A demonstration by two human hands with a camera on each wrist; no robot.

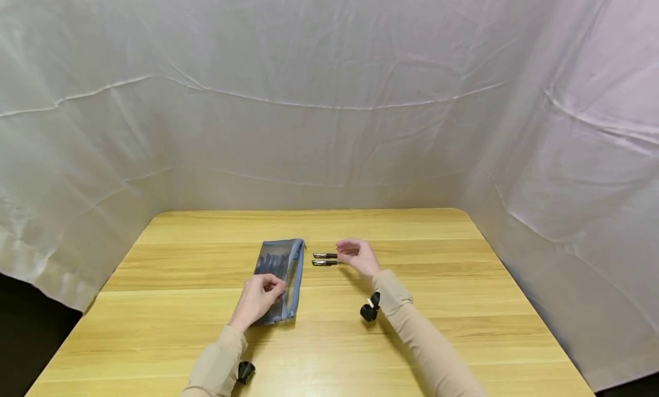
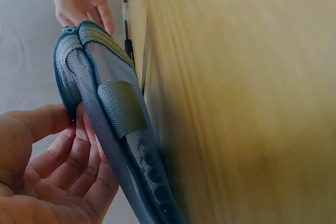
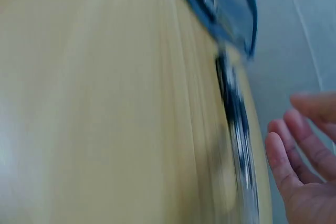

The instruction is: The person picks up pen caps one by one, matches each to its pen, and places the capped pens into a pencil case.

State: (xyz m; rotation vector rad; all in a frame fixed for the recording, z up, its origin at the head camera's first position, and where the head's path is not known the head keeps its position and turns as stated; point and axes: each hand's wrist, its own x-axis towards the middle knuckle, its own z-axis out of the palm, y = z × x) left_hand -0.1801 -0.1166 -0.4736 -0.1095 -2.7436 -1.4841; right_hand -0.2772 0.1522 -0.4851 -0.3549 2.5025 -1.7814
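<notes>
A blue-edged mesh zip pouch (image 1: pixel 272 263) lies left of the table's middle with several dark pens inside, its zipped side (image 2: pixel 71 40) gaping. My left hand (image 1: pixel 257 297) pinches the rim of that opening between thumb and fingers, as the left wrist view shows. To the right of the pouch, two black pens (image 1: pixel 324 263) lie side by side, caps toward it. Over their right ends hovers my right hand (image 1: pixel 358 258), fingers loosely bent and holding nothing. In the right wrist view the pens (image 3: pixel 236 108) are blurred, beside the parted fingers (image 3: pixel 281 161).
The wood-grain table (image 1: pixel 463 328) has rounded far corners. Pale cloth (image 1: pixel 329 145) hangs behind it and along both sides. A small black wrist camera (image 1: pixel 369 308) sits at the right sleeve, another (image 1: pixel 246 372) at the left.
</notes>
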